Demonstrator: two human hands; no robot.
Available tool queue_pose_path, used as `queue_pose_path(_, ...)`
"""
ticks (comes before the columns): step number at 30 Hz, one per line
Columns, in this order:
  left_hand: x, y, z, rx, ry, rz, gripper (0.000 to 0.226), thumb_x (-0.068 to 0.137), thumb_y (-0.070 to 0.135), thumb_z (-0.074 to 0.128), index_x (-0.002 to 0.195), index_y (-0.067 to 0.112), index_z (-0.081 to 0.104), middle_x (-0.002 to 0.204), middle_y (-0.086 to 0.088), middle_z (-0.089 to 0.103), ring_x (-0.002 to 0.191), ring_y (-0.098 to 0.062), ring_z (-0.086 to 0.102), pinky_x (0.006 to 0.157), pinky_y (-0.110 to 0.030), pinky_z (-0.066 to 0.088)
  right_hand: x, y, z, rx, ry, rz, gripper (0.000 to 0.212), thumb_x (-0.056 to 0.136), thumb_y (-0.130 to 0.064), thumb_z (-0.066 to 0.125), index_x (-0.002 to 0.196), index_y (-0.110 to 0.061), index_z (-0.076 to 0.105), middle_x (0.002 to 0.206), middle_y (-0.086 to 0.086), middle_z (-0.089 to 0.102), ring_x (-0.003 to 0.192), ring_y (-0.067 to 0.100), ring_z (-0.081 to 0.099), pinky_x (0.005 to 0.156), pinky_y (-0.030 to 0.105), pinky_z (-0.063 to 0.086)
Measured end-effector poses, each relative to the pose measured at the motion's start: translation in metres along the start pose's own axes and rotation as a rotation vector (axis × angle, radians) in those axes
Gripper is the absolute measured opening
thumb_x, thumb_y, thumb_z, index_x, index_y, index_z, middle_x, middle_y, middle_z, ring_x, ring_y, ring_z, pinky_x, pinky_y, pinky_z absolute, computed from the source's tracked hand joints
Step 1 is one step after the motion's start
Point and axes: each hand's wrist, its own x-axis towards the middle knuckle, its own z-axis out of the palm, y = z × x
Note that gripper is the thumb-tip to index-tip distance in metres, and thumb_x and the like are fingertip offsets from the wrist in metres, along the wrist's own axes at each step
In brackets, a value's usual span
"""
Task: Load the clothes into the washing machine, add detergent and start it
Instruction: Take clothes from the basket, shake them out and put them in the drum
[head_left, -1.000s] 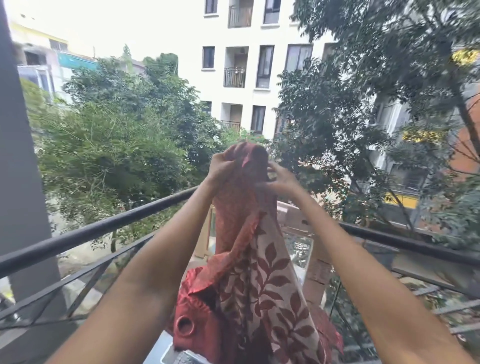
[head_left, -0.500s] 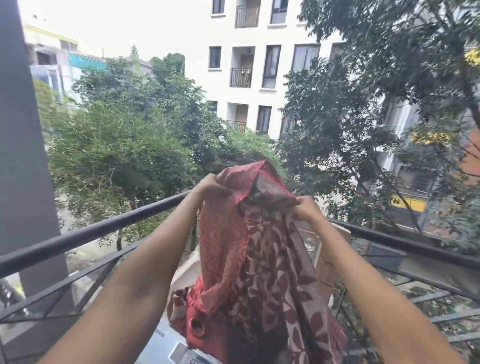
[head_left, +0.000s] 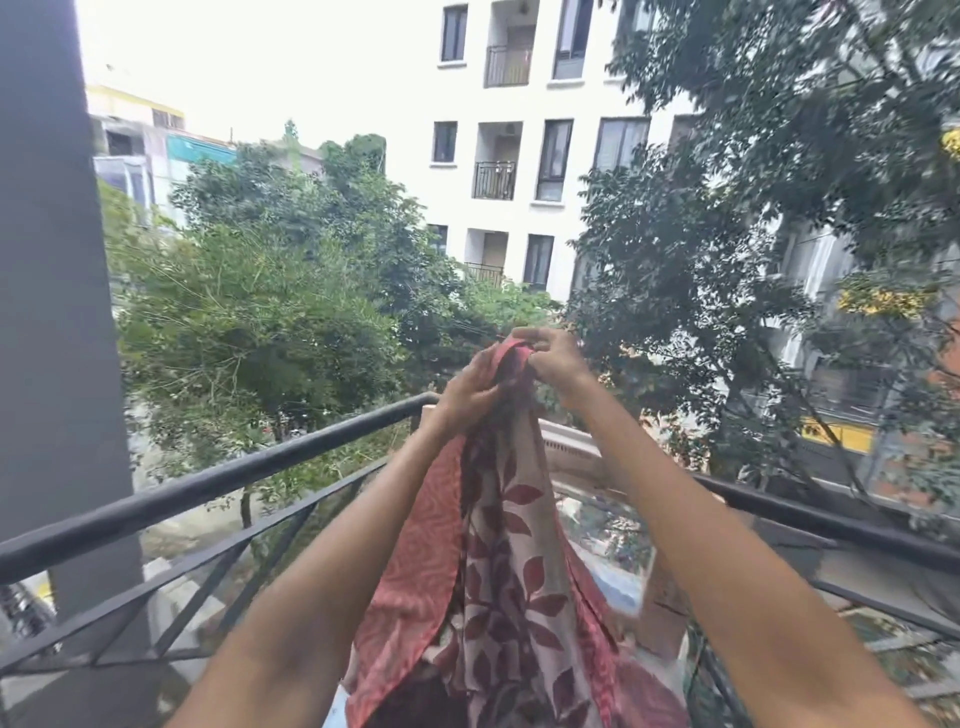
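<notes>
A long red cloth (head_left: 498, 561) with a dark leaf print on a pale panel hangs in front of me, lifted high. My left hand (head_left: 467, 389) and my right hand (head_left: 553, 358) both grip its bunched top end, close together, above the railing. The cloth's lower part drops out of the bottom of the frame. A sliver of a white surface (head_left: 335, 712) shows beneath it at the bottom edge; I cannot tell whether it is the washing machine. No detergent is in view.
A black metal balcony railing (head_left: 249, 473) runs across in front of me, with a corner behind the cloth. A grey pillar (head_left: 52, 312) stands at the left. Trees and a white apartment building lie beyond.
My hands have come together at the top of the cloth and raised it again; half a second ago they were apart and lower. The cloth now hangs longer and straighter.
</notes>
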Motion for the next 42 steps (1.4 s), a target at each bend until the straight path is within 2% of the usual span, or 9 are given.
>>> queue_pose_path(7, -0.01, -0.066, 0.013, 0.221, 0.129, -0.133, 0.039, 0.07, 0.066, 0.057, 0.081, 0.03, 0.066, 0.07, 0.005, 0.07, 0.069, -0.018, 0.068, 0.06, -0.042, 0.053, -0.03, 0.065, -0.032, -0.15, -0.427, 0.042, 0.062, 0.083, 0.0, 0.065, 0.137, -0.016, 0.04, 0.125, 0.013, 0.054, 0.107, 0.024, 0.058, 0.078, 0.033, 0.056)
queue_pose_path(10, -0.011, -0.049, 0.022, 0.103, 0.144, -0.143, 0.022, 0.074, 0.054, 0.064, 0.077, 0.033, 0.067, 0.068, 0.007, 0.069, 0.061, -0.013, 0.063, 0.058, -0.035, 0.052, -0.048, 0.107, -0.041, -0.344, -0.418, 0.128, 0.083, 0.076, -0.03, 0.077, 0.143, -0.027, 0.028, 0.131, -0.002, 0.046, 0.113, 0.019, 0.055, 0.072, 0.031, 0.057)
queue_pose_path(13, -0.005, -0.024, 0.03, -0.077, 0.165, -0.101, 0.013, 0.079, 0.029, 0.071, 0.085, 0.017, 0.072, 0.079, -0.006, 0.071, 0.065, -0.008, 0.055, 0.06, -0.027, 0.044, -0.075, 0.158, -0.038, -0.41, -0.502, 0.295, 0.07, 0.078, -0.03, 0.074, 0.136, -0.03, 0.034, 0.124, 0.0, 0.056, 0.098, 0.019, 0.061, 0.061, 0.03, 0.055)
queue_pose_path(19, 0.002, -0.034, 0.026, -0.023, 0.291, -0.222, 0.025, 0.075, 0.042, 0.069, 0.086, 0.019, 0.07, 0.083, -0.004, 0.073, 0.074, -0.017, 0.066, 0.067, -0.035, 0.051, -0.084, 0.165, -0.044, -0.313, -0.229, 0.26, 0.016, 0.086, -0.004, 0.063, 0.099, 0.005, 0.067, 0.049, -0.005, 0.063, 0.04, 0.006, 0.06, 0.04, 0.019, 0.049)
queue_pose_path(23, -0.005, -0.063, 0.013, 0.152, 0.368, -0.386, 0.027, 0.081, 0.039, 0.063, 0.091, 0.015, 0.059, 0.09, -0.013, 0.069, 0.086, -0.028, 0.064, 0.069, -0.032, 0.043, -0.063, 0.106, -0.051, -0.137, -0.041, 0.167, 0.006, 0.089, -0.001, 0.059, 0.088, 0.003, 0.064, 0.049, -0.006, 0.062, 0.037, 0.001, 0.057, 0.038, 0.013, 0.046)
queue_pose_path(31, -0.01, -0.096, 0.016, 0.182, 0.145, -0.455, 0.076, 0.07, 0.05, 0.062, 0.135, 0.023, 0.033, 0.13, -0.01, 0.056, 0.119, -0.029, 0.054, 0.102, -0.049, 0.041, -0.024, -0.011, -0.002, 0.332, 0.117, 0.124, 0.014, 0.089, -0.001, 0.059, 0.101, 0.004, 0.063, 0.071, 0.005, 0.066, 0.052, 0.011, 0.063, 0.051, 0.019, 0.056)
queue_pose_path(36, -0.017, -0.098, 0.01, -0.129, 0.116, -0.422, 0.05, 0.073, 0.019, 0.07, 0.117, 0.023, 0.046, 0.107, 0.0, 0.064, 0.097, -0.009, 0.065, 0.089, -0.032, 0.052, -0.016, -0.007, 0.014, 0.524, 0.14, 0.205, 0.015, 0.091, 0.008, 0.051, 0.103, 0.013, 0.058, 0.064, 0.008, 0.062, 0.037, 0.008, 0.059, 0.044, 0.019, 0.053)
queue_pose_path(39, -0.038, -0.08, 0.012, -0.157, -0.063, -0.539, 0.043, 0.078, -0.01, 0.047, 0.112, 0.016, 0.051, 0.081, 0.002, 0.058, 0.06, 0.001, 0.06, 0.055, -0.016, 0.046, -0.012, 0.034, 0.007, 0.282, 0.138, 0.236, 0.013, 0.09, 0.005, 0.054, 0.083, -0.003, 0.062, 0.068, 0.007, 0.062, 0.037, 0.006, 0.059, 0.041, 0.017, 0.051)
queue_pose_path(42, -0.055, -0.069, 0.016, -0.136, -0.153, -0.66, 0.043, 0.087, -0.005, 0.039, 0.121, 0.014, 0.055, 0.068, 0.005, 0.055, 0.053, -0.002, 0.052, 0.053, -0.018, 0.041, -0.015, 0.089, -0.002, 0.032, 0.11, 0.29, 0.016, 0.087, 0.003, 0.056, 0.08, -0.009, 0.064, 0.072, 0.011, 0.065, 0.04, 0.007, 0.061, 0.039, 0.018, 0.049)
